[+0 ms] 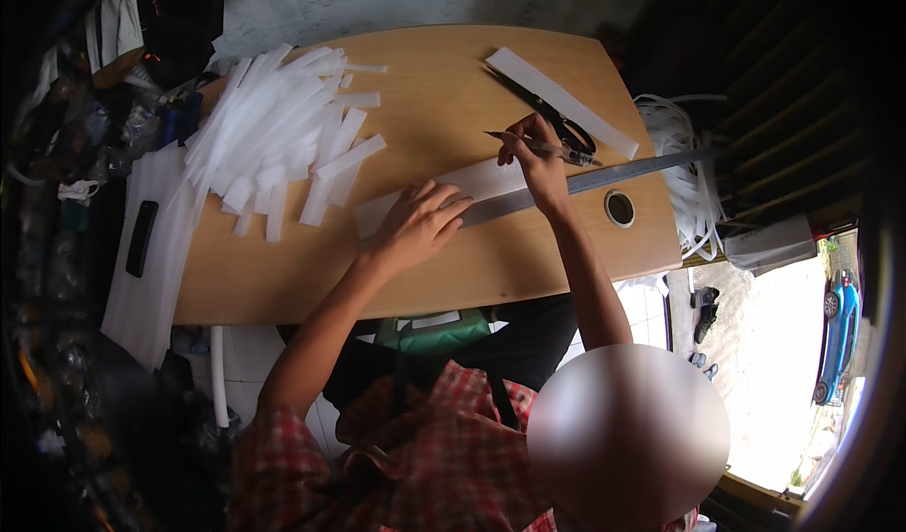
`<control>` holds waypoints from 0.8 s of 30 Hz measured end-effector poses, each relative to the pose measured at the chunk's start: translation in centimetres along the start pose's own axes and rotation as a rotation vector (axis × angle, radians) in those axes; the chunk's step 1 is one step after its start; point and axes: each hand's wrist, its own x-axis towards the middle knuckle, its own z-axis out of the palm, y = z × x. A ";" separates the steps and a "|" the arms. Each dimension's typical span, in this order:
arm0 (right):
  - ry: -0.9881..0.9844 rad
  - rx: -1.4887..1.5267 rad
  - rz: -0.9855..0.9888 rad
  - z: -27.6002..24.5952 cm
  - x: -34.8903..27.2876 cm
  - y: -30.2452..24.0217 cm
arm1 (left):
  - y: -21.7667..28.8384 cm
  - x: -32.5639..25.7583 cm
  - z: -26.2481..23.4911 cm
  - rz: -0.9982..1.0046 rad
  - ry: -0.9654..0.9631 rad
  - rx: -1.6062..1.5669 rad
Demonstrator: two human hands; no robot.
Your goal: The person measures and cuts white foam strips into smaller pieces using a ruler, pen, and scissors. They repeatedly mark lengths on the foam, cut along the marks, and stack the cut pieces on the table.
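Observation:
A white foam strip (483,182) lies on the wooden table in front of me, with a long grey metal ruler (623,170) along its near edge. My left hand (417,219) rests on the strip's left part and the ruler's end, fingers stretched and slightly apart. In my right hand (538,162) is a slim pen (572,155), its dark tip pointing left and its clear barrel out to the right. That hand's fingertips are pinched close above the strip's right end. Black-handled scissors (578,136) lie just behind the right hand, beside another white foam piece (566,103).
A heap of cut white foam strips (274,131) covers the table's far left. A foam sheet (156,249) hangs over the left edge with a black phone (142,239) on it. A round cable hole (619,208) is near the right edge; coiled white strips (681,173) lie beyond.

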 end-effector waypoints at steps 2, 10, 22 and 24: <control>-0.087 0.058 0.096 -0.1 -1.7 1.0 | 0.0 0.2 0.9 0.011 -0.003 0.064; -0.043 -0.251 0.062 -0.1 -4.4 2.0 | -0.6 -0.6 2.2 -0.031 0.067 -0.043; 0.010 -0.385 -0.011 0.3 -4.4 1.3 | -1.6 -0.4 1.0 -0.017 -0.020 -0.204; 0.015 -0.426 -0.005 0.6 -4.4 1.2 | -1.7 -0.4 0.9 -0.025 -0.030 -0.192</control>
